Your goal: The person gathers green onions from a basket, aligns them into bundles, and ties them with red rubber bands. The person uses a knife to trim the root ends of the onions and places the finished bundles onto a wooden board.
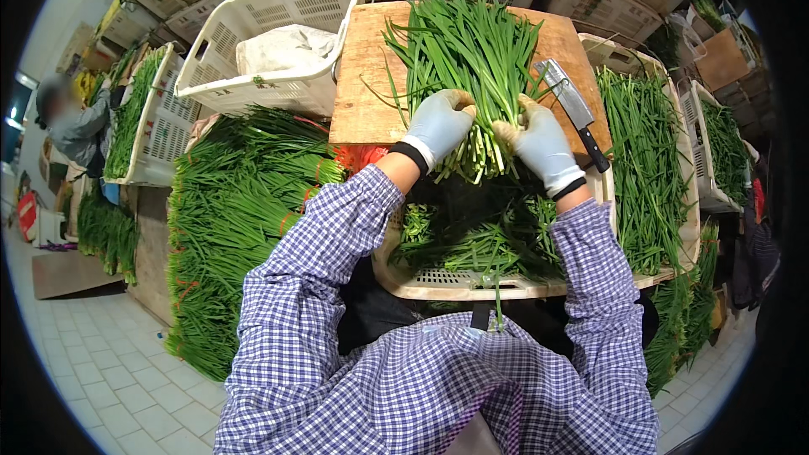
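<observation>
A loose sheaf of garlic chives (474,50) lies across a wooden board (363,82), its leaves pointing away from me and its pale cut ends hanging over the near edge. My left hand (442,120), in a grey-blue coated glove, is curled around the sheaf's left side near the stem ends. My right hand (543,142), gloved alike, grips stems at the right side between thumb and fingers. A cleaver (572,101) with a black handle rests on the board to the right, its handle jutting past the near edge. Its blade tip lies beside some leaves.
Below the board, a white plastic crate (468,291) holds chive scraps. Banded chive bundles (234,202) are piled at left, beneath a white crate (265,85) containing a pale sack. At right stands a crate of loose chives (644,170). A person (79,126) works at far left.
</observation>
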`<act>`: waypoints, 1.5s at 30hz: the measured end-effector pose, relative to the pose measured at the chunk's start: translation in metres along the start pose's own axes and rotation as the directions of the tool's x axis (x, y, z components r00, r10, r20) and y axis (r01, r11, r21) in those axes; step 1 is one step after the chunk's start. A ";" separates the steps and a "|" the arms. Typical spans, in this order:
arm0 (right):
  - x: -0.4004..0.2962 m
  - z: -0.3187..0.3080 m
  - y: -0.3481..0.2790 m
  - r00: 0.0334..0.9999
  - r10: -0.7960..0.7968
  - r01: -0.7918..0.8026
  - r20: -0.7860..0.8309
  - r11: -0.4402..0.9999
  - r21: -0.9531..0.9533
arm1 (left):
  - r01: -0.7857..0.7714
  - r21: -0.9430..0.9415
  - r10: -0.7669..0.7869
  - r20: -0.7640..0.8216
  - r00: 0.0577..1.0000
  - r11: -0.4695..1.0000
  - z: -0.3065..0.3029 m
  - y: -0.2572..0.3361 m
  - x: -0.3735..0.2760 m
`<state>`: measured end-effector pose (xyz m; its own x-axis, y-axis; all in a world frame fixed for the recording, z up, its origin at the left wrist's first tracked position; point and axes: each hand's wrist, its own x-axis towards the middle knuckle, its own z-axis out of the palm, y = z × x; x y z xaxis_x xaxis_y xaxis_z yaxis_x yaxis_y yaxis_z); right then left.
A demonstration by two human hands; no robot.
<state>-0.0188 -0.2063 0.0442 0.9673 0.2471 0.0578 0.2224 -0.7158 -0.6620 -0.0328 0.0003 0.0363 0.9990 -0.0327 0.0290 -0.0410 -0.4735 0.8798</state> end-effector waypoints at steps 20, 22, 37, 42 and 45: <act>-0.007 -0.035 -0.021 0.981 -0.058 0.109 -0.184 0.954 0.281 | 0.498 -0.663 -0.331 0.372 0.867 0.560 -0.002 0.010 0.000; -0.001 -0.035 0.007 0.994 0.110 -0.099 -0.026 0.955 0.278 | 0.510 -0.662 -0.327 0.392 0.860 0.550 -0.001 0.013 0.000; 0.010 0.022 -0.040 0.994 -0.089 0.091 -0.058 0.996 0.027 | 0.502 -0.701 -0.304 0.400 0.865 0.506 0.001 0.012 0.001; -0.031 0.029 -0.073 0.876 -0.479 0.481 0.052 0.863 -0.157 | 0.508 -0.783 -0.324 0.406 0.855 0.359 0.000 -0.031 0.001; -0.011 0.006 -0.059 0.968 -0.211 0.239 -0.133 0.937 0.255 | 0.539 -0.842 -0.305 0.507 0.806 0.026 -0.007 -0.013 -0.005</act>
<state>-0.0436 -0.1632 0.0779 0.9062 0.3028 0.2951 0.4082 -0.4447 -0.7973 -0.0369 0.0133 0.0278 0.8105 -0.3279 -0.4853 0.5499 0.7114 0.4377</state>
